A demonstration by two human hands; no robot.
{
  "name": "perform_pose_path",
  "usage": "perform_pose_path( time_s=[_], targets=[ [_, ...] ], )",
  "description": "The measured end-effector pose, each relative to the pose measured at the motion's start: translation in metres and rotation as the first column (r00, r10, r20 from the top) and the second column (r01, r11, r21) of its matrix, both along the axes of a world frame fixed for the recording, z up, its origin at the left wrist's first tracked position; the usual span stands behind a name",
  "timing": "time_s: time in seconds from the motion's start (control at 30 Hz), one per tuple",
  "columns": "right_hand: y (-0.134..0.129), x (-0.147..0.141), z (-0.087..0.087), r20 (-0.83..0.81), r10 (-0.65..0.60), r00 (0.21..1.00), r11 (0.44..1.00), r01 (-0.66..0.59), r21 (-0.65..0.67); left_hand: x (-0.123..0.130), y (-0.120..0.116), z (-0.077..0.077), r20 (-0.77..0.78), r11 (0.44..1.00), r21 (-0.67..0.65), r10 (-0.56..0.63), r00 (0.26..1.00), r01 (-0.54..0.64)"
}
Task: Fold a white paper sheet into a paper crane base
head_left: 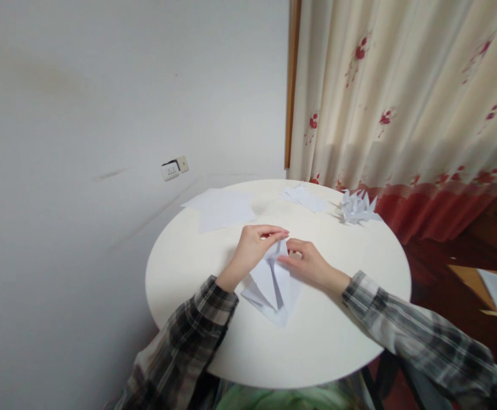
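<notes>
A partly folded sheet of white paper (pixel 269 285) lies on the round white table (pixel 180 285) in front of me, its layers standing a little apart along the middle. My left hand (pixel 259 242) pinches the paper's far tip between thumb and fingers. On the right side of the same tip, my right hand (pixel 308 262) grips the edge, with its thumb on the upper face and its fingers bent behind. The fingertips partly cover that far end.
Flat white sheets (pixel 226 208) lie at the table's back left. Smaller paper pieces (pixel 303 198) lie at the back. A cluster of folded paper cranes (pixel 357 206) stands at the back right. A wall with a socket (pixel 170 170) borders the left; a flowered curtain (pixel 385 85) hangs behind.
</notes>
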State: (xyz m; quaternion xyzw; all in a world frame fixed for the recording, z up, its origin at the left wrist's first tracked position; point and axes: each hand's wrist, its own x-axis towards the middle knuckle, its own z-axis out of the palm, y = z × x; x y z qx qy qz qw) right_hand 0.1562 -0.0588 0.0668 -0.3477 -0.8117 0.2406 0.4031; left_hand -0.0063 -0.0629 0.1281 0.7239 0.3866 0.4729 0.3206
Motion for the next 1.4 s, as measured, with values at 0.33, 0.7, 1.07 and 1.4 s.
perform_pose_path(
  time_s=[0.33, 0.7, 1.07, 1.4],
  targets=[
    [0.002, -0.002, -0.001, -0.147, -0.048, 0.988, 0.996, 0.037, -0.075, 0.0, -0.001, 0.005, 0.082, 0.999, -0.039, 0.02, 0.996, -0.017],
    [-0.003, -0.003, -0.001, -0.201, -0.08, 0.976, 0.99, 0.055, -0.13, -0.001, 0.003, 0.004, 0.118, 0.999, -0.041, 0.023, 0.993, -0.018],
    [0.003, -0.003, -0.008, -0.161, -0.076, 0.984, 0.973, 0.037, -0.229, -0.005, 0.007, 0.002, 0.203, 0.995, -0.073, 0.086, 0.975, -0.072],
    [0.008, -0.006, -0.015, -0.397, -0.126, 0.909, 0.813, -0.135, -0.567, -0.006, 0.007, 0.002, 0.243, 0.988, -0.001, 0.152, 0.958, -0.156]
  ],
)
